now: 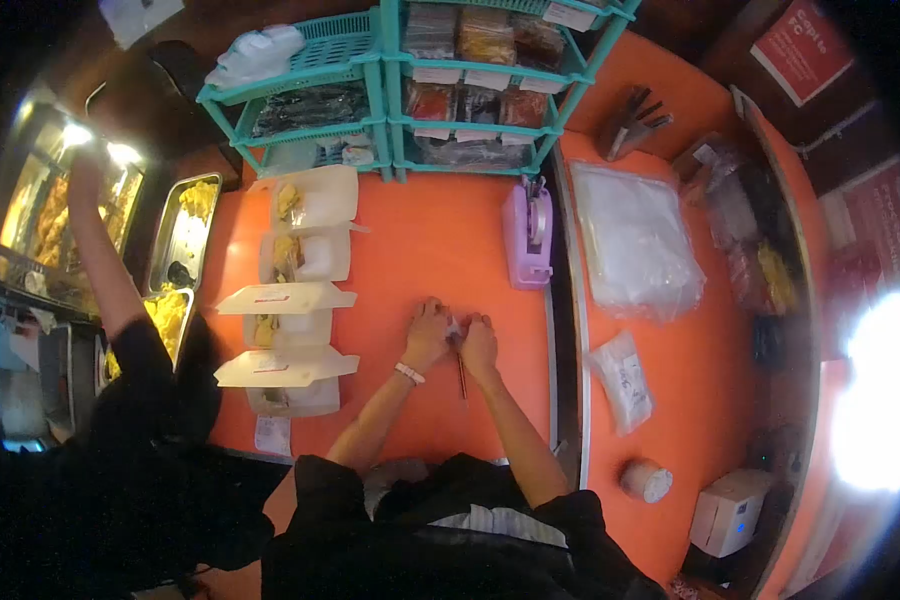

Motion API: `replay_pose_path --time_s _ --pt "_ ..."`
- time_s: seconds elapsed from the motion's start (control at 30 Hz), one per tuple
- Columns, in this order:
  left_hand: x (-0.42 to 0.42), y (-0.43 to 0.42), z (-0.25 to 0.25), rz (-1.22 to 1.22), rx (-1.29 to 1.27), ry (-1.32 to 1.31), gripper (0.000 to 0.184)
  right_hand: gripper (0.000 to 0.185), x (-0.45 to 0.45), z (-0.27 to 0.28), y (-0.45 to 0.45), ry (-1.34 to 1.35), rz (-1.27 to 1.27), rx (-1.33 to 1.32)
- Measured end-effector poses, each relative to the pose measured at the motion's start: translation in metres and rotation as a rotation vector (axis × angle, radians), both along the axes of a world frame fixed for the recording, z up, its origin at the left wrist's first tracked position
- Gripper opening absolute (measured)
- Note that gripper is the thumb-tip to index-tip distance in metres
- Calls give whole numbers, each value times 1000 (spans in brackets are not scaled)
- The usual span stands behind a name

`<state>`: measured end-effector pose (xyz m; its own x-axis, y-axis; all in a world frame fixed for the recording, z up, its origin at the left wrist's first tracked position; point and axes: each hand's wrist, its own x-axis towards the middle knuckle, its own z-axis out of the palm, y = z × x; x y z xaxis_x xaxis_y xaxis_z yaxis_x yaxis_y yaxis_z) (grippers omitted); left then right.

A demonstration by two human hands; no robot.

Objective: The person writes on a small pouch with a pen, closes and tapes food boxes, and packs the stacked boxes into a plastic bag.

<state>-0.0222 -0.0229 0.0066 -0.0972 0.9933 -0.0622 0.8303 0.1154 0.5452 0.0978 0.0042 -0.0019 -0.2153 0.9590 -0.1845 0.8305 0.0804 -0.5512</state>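
My left hand (pixel 427 336) and my right hand (pixel 478 347) are close together over the orange counter (pixel 420 230). Their fingers are closed around a small, pale, shiny piece (pixel 457 330), which looks like thin plastic. A thin dark stick-like thing (pixel 462 380) points down from between the hands toward my body; its kind is too small to make out. To the left of my hands stands a column of open paper food boxes (pixel 325 200). Yellowish food shows in several of them, and some lids are raised.
A purple tape dispenser (pixel 528 240) stands right of my hands. Teal shelves (pixel 392 100) with packets line the back. Clear plastic bags (pixel 638 240), a white packet (pixel 622 380) and a roll (pixel 647 481) lie right. At left, a co-worker's arm (pixel 105 260) reaches to a lit food case (pixel 65 210).
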Motion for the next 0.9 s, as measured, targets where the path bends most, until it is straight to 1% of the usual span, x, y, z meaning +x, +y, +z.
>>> replay_pose_path --time_s 0.03,0.07,0.13,0.17,0.23,0.27,0.33,0.37,0.43,0.5,0.57,0.67,0.7,0.73,0.77,0.8,0.83,0.87,0.9 --pt "1 1 0 3 -75 -5 48 35 1 -4 1 39 -8 -1" --pt "0 2 -2 -6 -75 -3 48 34 3 -8 1 78 -16 0" --pt "-2 4 -9 -47 66 92 45 32 3 -3 1 49 -6 27" --pt "1 3 -13 -54 65 92 45 31 3 0 0 19 14 52" --pt "7 2 8 18 43 -31 43 30 2 -4 -1 -2 1 44" --pt "6 2 11 15 42 -28 43 29 2 -7 -1 -24 -8 39" --pt "4 3 8 -58 17 48 42 28 2 -6 -4 -9 -15 42" --pt "3 5 6 -62 17 50 42 28 3 -5 -6 3 -18 44" --pt "4 8 3 -87 -31 135 39 28 3 -4 -8 -29 -28 53" --pt "6 7 3 -81 -17 162 36 28 4 -2 -10 -59 -39 63" --pt "6 6 6 -72 -5 188 32 28 7 2 -12 -41 -68 -3" --pt "1 7 5 -95 76 184 28 30 16 5 -14 -11 -120 -30" --pt "0 9 8 -140 -23 211 30 30 21 7 -15 -10 -123 -27" --pt "-2 12 12 -187 -119 238 31 29 28 9 -16 137 -61 23" --pt "-5 14 15 -192 -116 238 31 28 33 11 -15 283 -1 74" --pt "-9 14 18 -193 -165 50 36 28 38 12 -13 281 -5 75" --pt "-12 14 21 -192 -216 -139 40 25 43 12 -11 397 16 76" --pt "-14 13 23 -197 -222 -141 40 21 47 12 -12 512 36 75" --pt "-15 12 33 -230 -198 -165 44 21 51 19 -13 509 29 69"
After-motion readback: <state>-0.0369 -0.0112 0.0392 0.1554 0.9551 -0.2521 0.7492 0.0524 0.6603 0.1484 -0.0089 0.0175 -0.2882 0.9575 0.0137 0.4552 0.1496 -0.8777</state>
